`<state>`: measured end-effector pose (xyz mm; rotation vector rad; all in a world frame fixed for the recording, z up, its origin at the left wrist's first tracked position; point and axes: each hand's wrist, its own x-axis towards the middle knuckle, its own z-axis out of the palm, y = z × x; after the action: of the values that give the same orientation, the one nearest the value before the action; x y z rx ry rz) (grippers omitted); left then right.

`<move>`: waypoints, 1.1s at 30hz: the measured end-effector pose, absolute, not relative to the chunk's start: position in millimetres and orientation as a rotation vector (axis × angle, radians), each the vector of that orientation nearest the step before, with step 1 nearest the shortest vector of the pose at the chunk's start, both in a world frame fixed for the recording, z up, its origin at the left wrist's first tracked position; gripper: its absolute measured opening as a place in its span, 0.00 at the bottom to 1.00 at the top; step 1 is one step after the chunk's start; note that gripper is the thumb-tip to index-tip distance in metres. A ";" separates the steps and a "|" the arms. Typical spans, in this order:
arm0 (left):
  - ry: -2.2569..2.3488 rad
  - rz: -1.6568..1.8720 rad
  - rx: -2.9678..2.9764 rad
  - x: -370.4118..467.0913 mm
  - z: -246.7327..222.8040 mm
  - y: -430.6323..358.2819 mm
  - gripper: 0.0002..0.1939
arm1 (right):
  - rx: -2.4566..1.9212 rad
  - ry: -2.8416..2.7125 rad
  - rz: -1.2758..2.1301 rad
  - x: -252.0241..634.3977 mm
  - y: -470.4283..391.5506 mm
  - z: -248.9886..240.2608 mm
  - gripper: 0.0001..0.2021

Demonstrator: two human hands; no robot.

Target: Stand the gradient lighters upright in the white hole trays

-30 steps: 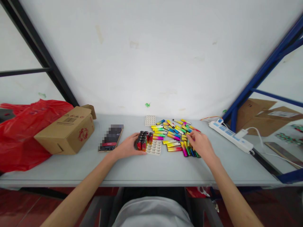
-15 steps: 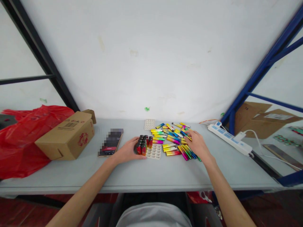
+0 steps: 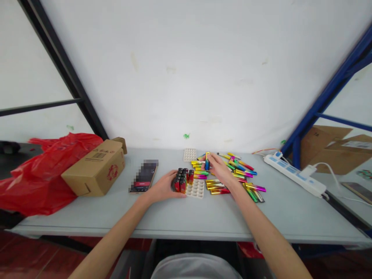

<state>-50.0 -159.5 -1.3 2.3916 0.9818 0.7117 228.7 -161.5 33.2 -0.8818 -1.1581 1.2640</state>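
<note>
Behind the grey worktop (image 3: 162, 217) stands 1 scuffed white wall (image 3: 180, 77), evenly lit, between black (image 3: 62, 66) and blue metal framing (image 3: 319, 102), above reddish flooring (image 3: 31, 252).

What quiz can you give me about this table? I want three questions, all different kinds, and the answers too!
1. True or false: the right hand is holding a shiny blue-and-gold lighter.
2. Pick one. What lies on the table between the cardboard box and the left hand?
A) the power strip
B) the phone
C) a pair of scissors
3. Fill in the blank: the big plastic bag next to the box is coloured ____.

Key: 1 true; 2 B; 3 red.
</note>
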 end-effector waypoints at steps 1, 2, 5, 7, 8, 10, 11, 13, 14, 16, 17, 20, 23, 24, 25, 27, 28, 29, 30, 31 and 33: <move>0.980 0.714 2.385 -49.8 -0.9 -159.7 0.46 | -0.849 -1.164 1.299 223.6 -163.7 32.1 0.22; 0.975 0.714 2.382 -49.6 -0.4 -160.0 0.45 | -0.833 -1.175 1.323 219.2 -166.6 30.8 0.22; 0.963 0.703 2.392 -49.1 1.0 -160.6 0.44 | -0.883 -1.243 1.345 212.1 -175.8 26.9 0.22; 0.974 0.694 2.394 -48.9 1.5 -160.8 0.45 | -0.953 -1.326 1.315 211.4 -178.9 23.9 0.24; 0.982 0.690 2.391 -48.8 1.6 -160.8 0.45 | -0.986 -1.352 1.287 211.9 -179.3 22.3 0.25; 0.989 0.684 2.381 -48.7 1.8 -160.9 0.45 | -1.043 -1.372 1.240 213.4 -178.4 19.1 0.26; 0.988 0.683 2.378 -48.7 2.1 -161.0 0.45 | -1.064 -1.371 1.227 214.3 -177.5 17.6 0.27; 0.981 0.685 2.373 -48.6 2.9 -161.2 0.45 | -1.084 -1.390 1.205 215.9 -175.8 15.4 0.28; 0.978 0.688 2.373 -48.6 3.3 -161.2 0.45 | -1.096 -1.407 1.179 216.7 -175.2 14.6 0.27; 0.972 0.690 2.380 -48.7 4.0 -161.4 0.46 | -1.144 -1.405 1.074 218.3 -174.2 13.5 0.26; 0.970 0.688 2.385 -48.8 4.3 -161.5 0.46 | -1.174 -1.384 1.010 219.2 -173.6 12.9 0.25; 0.968 0.677 2.402 -48.9 4.7 -161.7 0.45 | -1.218 -1.303 0.891 221.6 -171.4 11.2 0.23; 0.961 0.683 2.405 -48.9 4.7 -161.7 0.44 | -1.176 -1.322 0.888 221.1 -171.3 10.8 0.26; 0.959 0.684 2.402 -49.0 4.6 -161.6 0.44 | -1.148 -1.334 0.912 219.8 -172.3 11.2 0.26; 0.958 0.686 2.397 -49.1 4.5 -161.5 0.44 | -1.116 -1.347 0.960 218.1 -173.7 11.9 0.26; 0.960 0.686 2.385 -49.3 4.0 -161.2 0.45 | -1.061 -1.359 1.082 214.0 -176.7 13.6 0.25; 0.961 0.684 2.380 -49.5 3.7 -161.1 0.45 | -1.050 -1.362 1.125 212.1 -178.0 14.3 0.25; 0.963 0.684 2.377 -49.6 3.3 -160.9 0.46 | -1.056 -1.366 1.138 210.6 -178.9 14.9 0.25; 0.965 0.685 2.376 -49.8 2.8 -160.7 0.46 | -1.076 -1.371 1.117 209.5 -179.3 15.3 0.25; 0.967 0.687 2.378 -49.9 2.4 -160.5 0.46 | -1.106 -1.378 1.067 209.0 -179.4 15.5 0.25; 0.973 0.692 2.383 -50.1 1.6 -160.0 0.46 | -1.169 -1.396 0.925 209.4 -179.4 16.0 0.27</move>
<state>-50.1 -160.0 1.6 2.3832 0.9734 0.6925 209.4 -179.4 16.0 -1.1690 -1.3963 0.9247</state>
